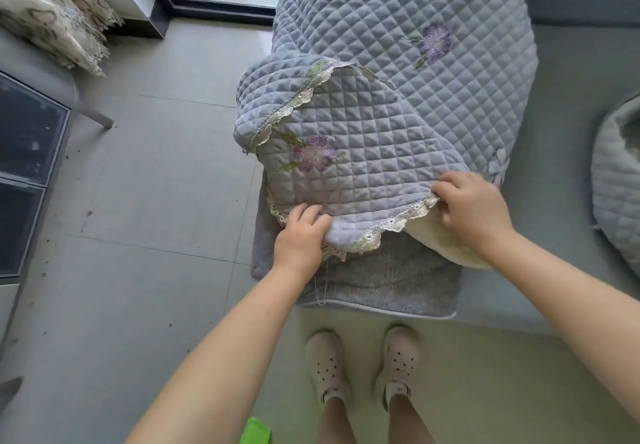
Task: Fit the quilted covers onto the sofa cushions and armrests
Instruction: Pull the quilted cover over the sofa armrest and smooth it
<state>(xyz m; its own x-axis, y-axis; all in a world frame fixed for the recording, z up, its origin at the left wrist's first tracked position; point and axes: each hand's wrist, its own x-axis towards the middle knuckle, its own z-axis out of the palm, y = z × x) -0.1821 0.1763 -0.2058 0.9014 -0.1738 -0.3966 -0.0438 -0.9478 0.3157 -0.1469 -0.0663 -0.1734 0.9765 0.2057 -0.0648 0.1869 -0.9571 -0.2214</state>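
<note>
A grey-lilac quilted cover (388, 97) with embroidered purple flowers and a lace hem lies draped over the sofa armrest (381, 281), whose bare grey front end shows below the hem. The cover's near part is folded back on itself, and its cream fleece underside shows at the lower right. My left hand (301, 236) grips the lace hem at the lower left, fingers curled into the cloth. My right hand (471, 211) pinches the same hem farther right, beside the fleece lining. A second quilted cover (620, 180) lies bunched on the sofa seat at the right edge.
The grey sofa seat (554, 166) runs along the right of the armrest. Grey tiled floor (156, 184) lies to the left, with a dark glass-fronted cabinet (24, 173) at the left edge and a lace curtain (59, 14) above it. My feet in pale clogs (363, 364) stand before the armrest.
</note>
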